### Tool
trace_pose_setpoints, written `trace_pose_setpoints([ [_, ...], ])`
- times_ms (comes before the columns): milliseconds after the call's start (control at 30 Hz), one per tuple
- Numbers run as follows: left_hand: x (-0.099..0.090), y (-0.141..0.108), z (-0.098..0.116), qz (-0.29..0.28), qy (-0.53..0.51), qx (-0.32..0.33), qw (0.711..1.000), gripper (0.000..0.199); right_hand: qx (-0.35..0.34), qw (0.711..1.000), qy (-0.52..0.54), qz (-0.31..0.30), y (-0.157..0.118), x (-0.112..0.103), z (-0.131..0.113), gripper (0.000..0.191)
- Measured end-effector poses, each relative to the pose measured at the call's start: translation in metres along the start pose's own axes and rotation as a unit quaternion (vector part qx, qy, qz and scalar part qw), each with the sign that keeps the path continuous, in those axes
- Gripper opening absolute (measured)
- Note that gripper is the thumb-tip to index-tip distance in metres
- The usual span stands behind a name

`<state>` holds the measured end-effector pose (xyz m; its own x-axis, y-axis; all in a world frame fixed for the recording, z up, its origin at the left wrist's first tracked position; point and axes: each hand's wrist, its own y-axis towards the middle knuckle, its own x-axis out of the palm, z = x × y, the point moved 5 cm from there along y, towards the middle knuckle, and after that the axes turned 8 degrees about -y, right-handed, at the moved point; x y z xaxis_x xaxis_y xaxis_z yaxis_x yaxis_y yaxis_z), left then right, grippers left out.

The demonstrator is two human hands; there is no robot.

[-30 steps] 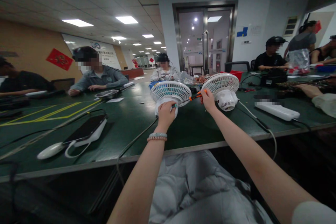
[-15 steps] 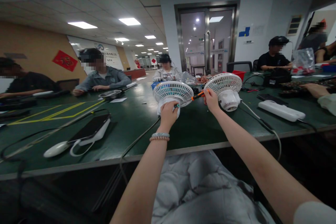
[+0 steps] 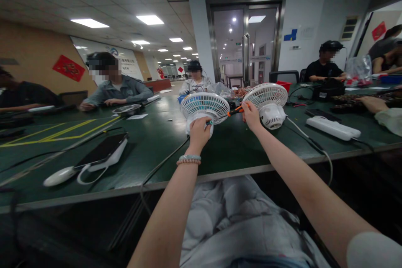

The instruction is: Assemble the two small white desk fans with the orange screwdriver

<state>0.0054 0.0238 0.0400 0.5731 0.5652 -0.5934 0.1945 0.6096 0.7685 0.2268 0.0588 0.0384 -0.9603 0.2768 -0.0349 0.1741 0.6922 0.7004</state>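
Observation:
My left hand (image 3: 200,133) is closed around the back of a white fan (image 3: 204,104) with a round slotted grille. A small dark piece with a teal end (image 3: 209,122) pokes out by its fingers; its kind is not clear. My right hand (image 3: 251,116) grips an orange-and-black hand tool (image 3: 234,112), whose dark end points left to the fan's grille edge. Whether the tool touches the grille, I cannot tell. Just behind my right hand stands a second white fan (image 3: 272,114), with its cord trailing right.
On the green table (image 3: 150,142), a phone (image 3: 102,149) lies over a white device at left. A white power strip (image 3: 333,127) lies at right near a dark phone (image 3: 323,114). Cords hang over the front edge. Several people sit around the table.
The view has turned slightly to the right, so most things sit a little further left. Both hands keep their grips, with little visible movement against the fans.

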Motion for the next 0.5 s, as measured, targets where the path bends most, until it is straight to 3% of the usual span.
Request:
trace_pose_setpoints([
  [100, 0.0, 0.0, 0.0, 0.002, -0.004, 0.0, 1.0, 0.025, 0.002, 1.0, 0.003, 0.029, 0.001, -0.001, 0.001, 0.034],
  [500, 0.001, 0.0, 0.001, -0.001, -0.003, 0.005, 1.0, 0.024, 0.05, 0.998, 0.022, 0.016, 0.003, 0.0, 0.012, 0.033],
])
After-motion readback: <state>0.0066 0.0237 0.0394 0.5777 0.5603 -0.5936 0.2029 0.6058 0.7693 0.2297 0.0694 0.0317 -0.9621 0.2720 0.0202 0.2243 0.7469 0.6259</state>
